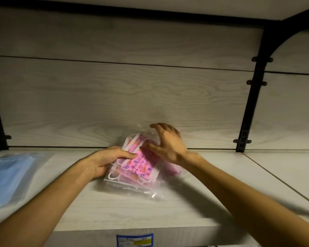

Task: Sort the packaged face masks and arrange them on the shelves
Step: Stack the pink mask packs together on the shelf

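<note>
Resting mid-shelf on the pale wood-grain shelf board [114, 211], the slippery, floppy, light clear-plastic packs of pink floral face masks [139, 164] suit edge grips: left hand [103, 162] pinches their left edge, right hand [165, 143] presses on top with fingers spread.

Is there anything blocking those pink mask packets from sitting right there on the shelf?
Nothing visible does. The pink floral mask packets already lie on the shelf, with the left hand gripping their left edge and the right hand resting open on top. The blue mask packets sit apart, at the far left.
</note>
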The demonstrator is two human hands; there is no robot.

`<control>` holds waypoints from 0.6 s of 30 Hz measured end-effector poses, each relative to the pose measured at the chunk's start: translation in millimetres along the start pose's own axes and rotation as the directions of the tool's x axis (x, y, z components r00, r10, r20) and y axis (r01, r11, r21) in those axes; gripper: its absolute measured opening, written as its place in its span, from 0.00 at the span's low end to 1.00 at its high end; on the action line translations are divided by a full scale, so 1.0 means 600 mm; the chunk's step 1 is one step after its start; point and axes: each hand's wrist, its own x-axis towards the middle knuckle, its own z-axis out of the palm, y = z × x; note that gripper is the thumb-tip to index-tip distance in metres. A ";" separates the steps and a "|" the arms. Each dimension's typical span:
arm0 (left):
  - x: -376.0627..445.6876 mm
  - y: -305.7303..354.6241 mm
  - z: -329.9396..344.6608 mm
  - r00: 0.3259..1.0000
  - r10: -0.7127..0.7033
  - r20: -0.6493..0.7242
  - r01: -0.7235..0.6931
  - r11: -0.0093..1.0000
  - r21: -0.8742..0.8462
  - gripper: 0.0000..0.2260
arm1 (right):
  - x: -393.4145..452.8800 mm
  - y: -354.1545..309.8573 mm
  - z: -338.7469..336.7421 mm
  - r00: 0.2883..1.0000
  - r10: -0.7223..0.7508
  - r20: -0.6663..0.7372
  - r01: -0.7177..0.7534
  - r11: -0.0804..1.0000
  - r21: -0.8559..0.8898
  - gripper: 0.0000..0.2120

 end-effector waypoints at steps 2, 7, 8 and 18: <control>0.007 -0.002 -0.003 0.998 -0.022 -0.051 0.023 1.000 0.019 0.14 | -0.017 0.036 -0.012 0.984 0.158 -0.078 -0.147 0.980 0.135 0.30; 0.022 0.003 -0.019 0.984 -0.056 -0.171 0.038 0.994 -0.107 0.07 | -0.064 0.096 -0.028 0.839 0.466 0.282 -0.513 0.850 0.119 0.37; 0.023 0.003 -0.020 0.982 -0.052 -0.182 0.027 0.990 -0.139 0.07 | -0.068 0.099 -0.027 0.822 0.458 0.337 -0.512 0.855 0.087 0.39; 0.020 -0.001 -0.027 0.961 -0.023 -0.277 -0.089 0.919 -0.384 0.15 | -0.073 0.125 -0.021 0.826 0.399 0.398 -0.522 0.808 0.272 0.06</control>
